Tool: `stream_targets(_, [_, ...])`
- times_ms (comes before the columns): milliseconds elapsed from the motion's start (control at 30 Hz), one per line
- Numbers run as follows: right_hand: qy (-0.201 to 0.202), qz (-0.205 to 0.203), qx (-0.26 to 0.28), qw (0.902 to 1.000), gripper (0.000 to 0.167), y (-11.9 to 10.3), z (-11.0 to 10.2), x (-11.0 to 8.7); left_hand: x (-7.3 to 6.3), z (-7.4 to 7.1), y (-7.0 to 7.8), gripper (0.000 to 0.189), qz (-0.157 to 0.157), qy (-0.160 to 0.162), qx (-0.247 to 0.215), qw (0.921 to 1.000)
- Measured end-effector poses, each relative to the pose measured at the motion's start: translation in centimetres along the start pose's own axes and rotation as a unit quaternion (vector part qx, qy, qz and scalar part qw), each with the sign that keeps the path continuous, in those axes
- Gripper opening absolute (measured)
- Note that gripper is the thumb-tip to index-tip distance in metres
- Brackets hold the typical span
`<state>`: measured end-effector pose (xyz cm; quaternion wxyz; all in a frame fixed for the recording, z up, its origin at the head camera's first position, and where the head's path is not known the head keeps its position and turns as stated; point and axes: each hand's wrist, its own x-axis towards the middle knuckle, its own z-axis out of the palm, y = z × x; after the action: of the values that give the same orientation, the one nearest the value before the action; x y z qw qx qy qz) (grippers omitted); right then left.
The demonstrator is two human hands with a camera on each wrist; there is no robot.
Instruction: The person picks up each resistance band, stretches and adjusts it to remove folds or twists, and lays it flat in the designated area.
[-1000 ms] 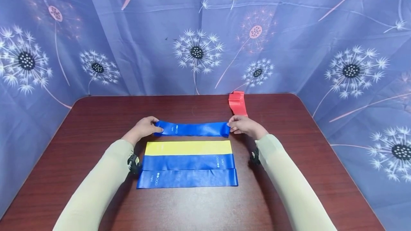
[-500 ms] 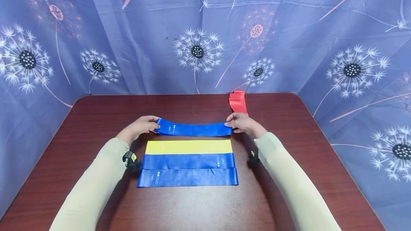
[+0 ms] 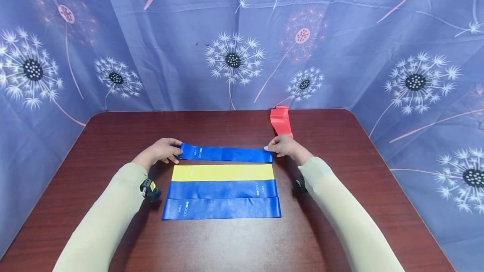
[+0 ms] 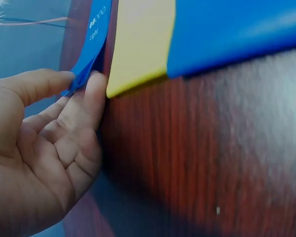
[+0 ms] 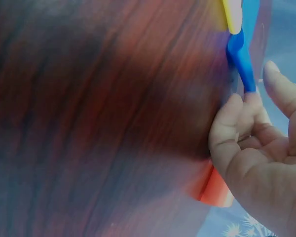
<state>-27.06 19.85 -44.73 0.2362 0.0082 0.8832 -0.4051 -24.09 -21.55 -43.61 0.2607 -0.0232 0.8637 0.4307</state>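
Note:
A blue resistance band, printed "Light" near its left end, stretches sideways between my hands. My left hand pinches its left end, thumb on top and fingers beneath, as the left wrist view shows. At the other end, my right hand touches the band with its fingertips; in the right wrist view the thumb stands apart from it. Just nearer lies a flat yellow band. Below that come two more blue bands, a middle one and a front one, edges meeting or overlapping slightly.
A crumpled red band lies at the table's back edge, beyond my right hand. The dark red-brown wooden table ends at a blue curtain with dandelion prints. Each wrist wears a small black camera.
The far blue band's left end rose, then came down and leftward with my left hand, so the band now looks straighter and flatter. My right hand has barely moved.

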Motion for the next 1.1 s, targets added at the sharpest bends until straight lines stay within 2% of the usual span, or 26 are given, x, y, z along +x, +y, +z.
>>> stream_targets(133, [-0.002, -0.012, -0.009, 0.9999, 0.031, 0.3, -0.1, -0.2, -0.2, -0.2, -0.4, 0.044, 0.003, 0.021, 0.011, 0.9997])
stream_targets(333, [0.028, 0.011, -0.047, 0.9984, 0.025, 0.1, -0.3, -1.0, -0.3, -0.1, -0.6, 0.040, -0.001, 0.068, 0.068, 0.9954])
stream_targets(433, [0.029, 0.012, -0.056, 0.9980, 0.023, -0.1, 0.0, -1.2, -0.4, 0.0, -0.5, 0.036, 0.001, 0.078, 0.095, 0.9925])
stream_targets(533, [0.026, 0.004, -0.054, 0.9982, 0.019, -0.3, 0.3, -1.2, -0.4, 0.2, -0.4, 0.030, 0.000, 0.086, 0.100, 0.9913])
stream_targets(667, [0.029, 0.000, -0.036, 0.9989, 0.016, -0.3, 0.6, -1.1, -0.5, 0.2, -0.3, 0.026, -0.003, 0.092, 0.083, 0.9922])
stream_targets(867, [0.044, 0.005, -0.026, 0.9987, 0.015, -0.1, 0.5, -0.9, -0.5, 0.1, -0.5, 0.031, -0.016, 0.071, 0.019, 0.9971])
stream_targets(1100, [0.048, -0.008, -0.029, 0.9984, 0.020, 0.1, 0.9, -1.0, -0.6, 0.4, -1.0, 0.042, -0.022, 0.076, 0.028, 0.9965])
